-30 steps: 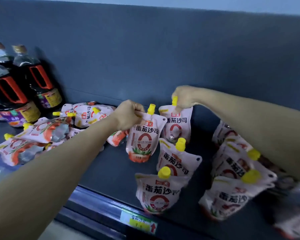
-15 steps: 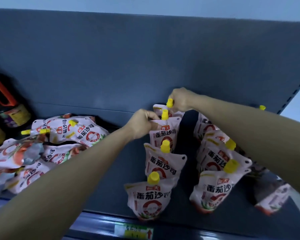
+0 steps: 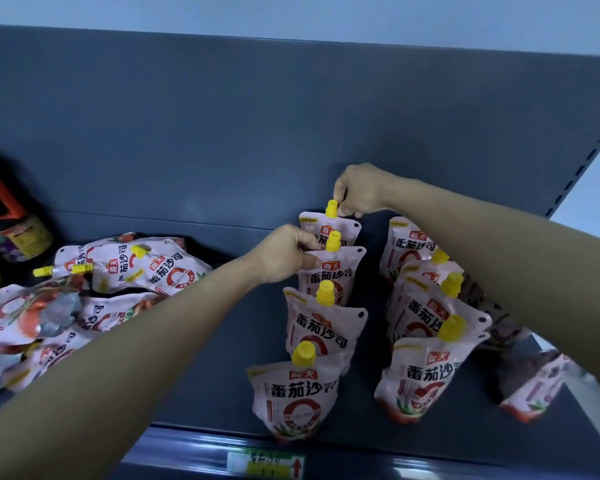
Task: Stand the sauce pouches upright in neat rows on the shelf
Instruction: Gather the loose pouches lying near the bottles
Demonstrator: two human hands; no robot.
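Fingers (image 3: 307, 244) of the left hand (image 3: 284, 254) pinch a 海天 番茄沙司 pouch (image 3: 330, 276) at its top; the right hand (image 3: 359, 192) pinches the pouch behind (image 3: 321, 227).

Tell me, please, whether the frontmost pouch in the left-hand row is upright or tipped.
Upright: the white, yellow-capped plastic sauce pouch stands on its base, cap pointing up.

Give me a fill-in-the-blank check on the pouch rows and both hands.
1. The row of upright white tomato-sauce pouches being handled holds ___ pouches.
2. The right hand pinches the ___ plastic spout cap of the rearmost pouch.
3. The left hand grips the neighbouring pouch, ___ from the back.
4. The heap of loose pouches lies on the person's ___ side.
Missing: four; yellow; second; left.
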